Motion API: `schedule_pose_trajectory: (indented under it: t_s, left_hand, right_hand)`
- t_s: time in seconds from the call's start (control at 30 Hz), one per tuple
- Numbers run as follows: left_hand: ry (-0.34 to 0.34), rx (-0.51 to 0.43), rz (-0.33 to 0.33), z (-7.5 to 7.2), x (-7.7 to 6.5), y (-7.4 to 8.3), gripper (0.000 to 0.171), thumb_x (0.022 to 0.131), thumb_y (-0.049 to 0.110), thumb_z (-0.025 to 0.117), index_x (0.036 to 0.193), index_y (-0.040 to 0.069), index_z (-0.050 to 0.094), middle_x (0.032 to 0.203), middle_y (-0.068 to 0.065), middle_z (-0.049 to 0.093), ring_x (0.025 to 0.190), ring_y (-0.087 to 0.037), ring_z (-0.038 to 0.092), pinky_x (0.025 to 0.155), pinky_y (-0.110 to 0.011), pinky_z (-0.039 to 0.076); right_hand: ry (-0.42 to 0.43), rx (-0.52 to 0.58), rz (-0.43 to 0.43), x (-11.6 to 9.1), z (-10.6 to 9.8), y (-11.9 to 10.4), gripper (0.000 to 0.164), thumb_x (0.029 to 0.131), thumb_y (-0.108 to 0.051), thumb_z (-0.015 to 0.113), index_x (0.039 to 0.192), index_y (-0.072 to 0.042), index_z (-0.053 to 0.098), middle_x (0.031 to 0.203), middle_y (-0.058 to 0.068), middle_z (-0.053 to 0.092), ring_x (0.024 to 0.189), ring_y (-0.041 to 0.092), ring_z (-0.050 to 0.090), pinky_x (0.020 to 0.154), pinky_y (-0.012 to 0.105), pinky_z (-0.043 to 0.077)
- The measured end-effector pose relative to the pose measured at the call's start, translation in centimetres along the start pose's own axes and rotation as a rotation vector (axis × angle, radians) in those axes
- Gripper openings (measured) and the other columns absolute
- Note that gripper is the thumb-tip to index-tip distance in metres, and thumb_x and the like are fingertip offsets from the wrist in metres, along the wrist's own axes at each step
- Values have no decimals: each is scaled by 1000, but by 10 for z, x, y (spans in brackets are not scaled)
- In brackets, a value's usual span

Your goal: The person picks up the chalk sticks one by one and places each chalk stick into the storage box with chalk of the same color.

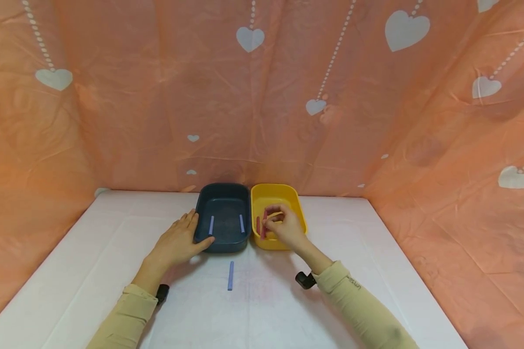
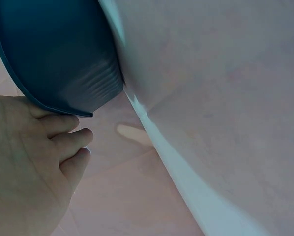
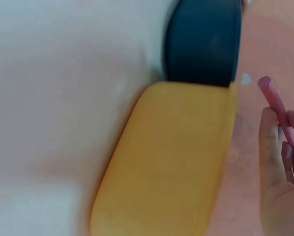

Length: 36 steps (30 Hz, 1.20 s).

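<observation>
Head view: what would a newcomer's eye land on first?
Probably the orange backdrop with its pale hearts, across the top and both sides. Next, the dark blue tray and yellow tray, side by side at the white table's back. Then the pink stick in the right hand at the yellow tray, and the blue stick lying on the table in front.

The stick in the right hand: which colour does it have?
The stick is pink, best seen in the right wrist view.
</observation>
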<state>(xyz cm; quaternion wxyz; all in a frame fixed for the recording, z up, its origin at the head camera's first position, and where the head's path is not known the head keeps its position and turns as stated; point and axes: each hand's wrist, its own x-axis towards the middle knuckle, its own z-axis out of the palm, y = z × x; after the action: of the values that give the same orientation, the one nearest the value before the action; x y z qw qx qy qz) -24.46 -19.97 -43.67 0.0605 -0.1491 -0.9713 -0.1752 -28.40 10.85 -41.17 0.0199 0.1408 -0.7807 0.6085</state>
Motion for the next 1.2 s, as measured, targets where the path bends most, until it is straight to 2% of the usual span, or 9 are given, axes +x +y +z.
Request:
schedule_pose_trajectory:
  t_s: [0.2,0.27,0.4,0.63,0.97,1.2]
  left_hand:
    - [-1,-1,1,0,0,0,93,100,54,62,151,-19,35,161,-37,29,149,-53,30,121,-62,28]
    - [-5,-1,-1,0,0,0,94,100,54,62,152,-19,34,162,-36,28,150,-53,29,122,-62,27]
    - [-6,-8,-2,-1,0,0,95,100,56,61,152,-19,33,162,-36,28,150,-52,29,122,-62,26]
    - [-7,-8,-5,0,0,-1,97,99,58,60,152,-19,33,162,-36,28,150,-52,29,122,-61,27]
    - [-6,-1,-4,-1,1,0,97,99,58,61,152,-19,34,162,-36,29,150,-53,29,122,-62,27]
    - [-6,0,-6,-1,1,0,97,98,57,61,151,-19,34,161,-37,30,150,-53,30,122,-61,27]
  right_hand:
    - [22,-44,-36,14,-7,11,33,89,7,74,120,8,64,114,23,66,81,19,70,74,35,64]
    - [20,-55,-37,19,-10,15,33,89,8,74,120,9,64,114,25,66,81,20,70,73,32,64]
    - [1,-100,-26,28,-13,19,32,90,8,72,121,10,64,115,26,66,84,22,70,73,31,63]
    - [-66,-156,86,43,-19,26,30,94,4,70,123,6,63,115,20,65,92,26,71,80,33,63]
    - [-119,-188,206,57,-21,38,30,92,3,71,121,6,65,109,18,68,88,26,72,81,37,63]
    - [-129,-308,214,63,-22,50,28,91,-2,76,117,4,68,106,14,71,95,23,66,89,30,57]
